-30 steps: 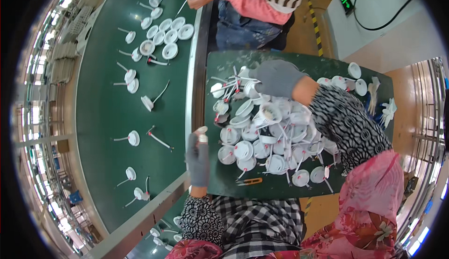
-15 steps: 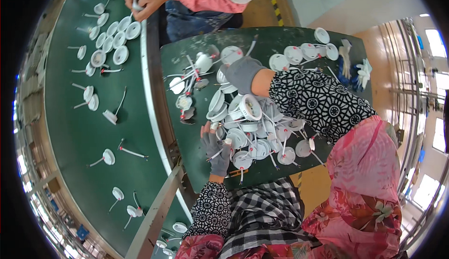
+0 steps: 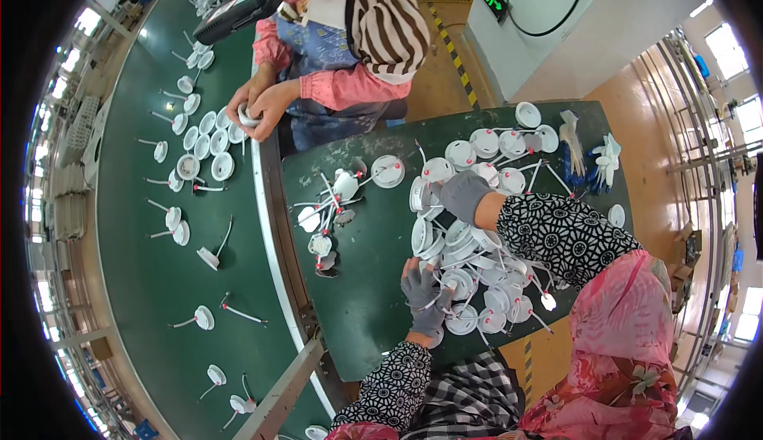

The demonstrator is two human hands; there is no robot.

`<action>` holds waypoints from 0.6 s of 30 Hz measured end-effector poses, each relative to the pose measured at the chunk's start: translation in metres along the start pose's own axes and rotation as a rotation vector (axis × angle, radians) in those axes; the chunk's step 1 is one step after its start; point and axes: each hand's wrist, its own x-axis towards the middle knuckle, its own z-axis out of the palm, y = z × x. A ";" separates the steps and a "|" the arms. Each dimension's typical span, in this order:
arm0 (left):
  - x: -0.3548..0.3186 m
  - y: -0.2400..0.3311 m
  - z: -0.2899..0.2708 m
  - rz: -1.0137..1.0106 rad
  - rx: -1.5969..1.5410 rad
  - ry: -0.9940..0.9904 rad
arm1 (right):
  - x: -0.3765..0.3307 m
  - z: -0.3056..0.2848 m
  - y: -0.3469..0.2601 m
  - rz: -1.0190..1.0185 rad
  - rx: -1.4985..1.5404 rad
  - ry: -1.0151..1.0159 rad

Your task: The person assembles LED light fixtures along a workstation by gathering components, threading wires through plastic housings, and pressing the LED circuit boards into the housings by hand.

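A heap of white round lamp housings (image 3: 459,237) with thin white cables and small red parts lies on the green table. Against its near left side rests my left hand (image 3: 424,295) in a grey fingerless glove, fingers stretched out and touching the housings. My right hand (image 3: 463,195), gloved the same way, reaches over the far left part of the heap beside a white housing (image 3: 418,194). Its fingertips are hidden by the hand and the housings, so I cannot see a grip. Several more housings (image 3: 484,143) stretch along the far side of the table.
Small cabled parts (image 3: 345,186) lie to the left. A pair of gloves (image 3: 606,163) sits at the far right. Beyond a metal rail (image 3: 270,233), a green belt (image 3: 151,313) carries housings. Across from me a co-worker's hands (image 3: 266,108) hold a white round part.
The heap has shifted right across the table, away from the small cabled parts, and both my hands have moved right with it. The view has also tilted up, showing more of the co-worker.
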 end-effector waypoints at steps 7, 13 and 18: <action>0.005 0.003 -0.026 0.066 0.008 -0.250 | -0.029 -0.090 0.039 0.061 0.322 0.338; 0.034 0.015 -0.100 0.103 -0.080 -0.434 | -0.222 -0.156 0.070 0.495 1.028 0.543; 0.112 -0.048 -0.088 -0.165 -0.285 -0.175 | -0.335 -0.087 -0.011 0.563 1.603 -0.152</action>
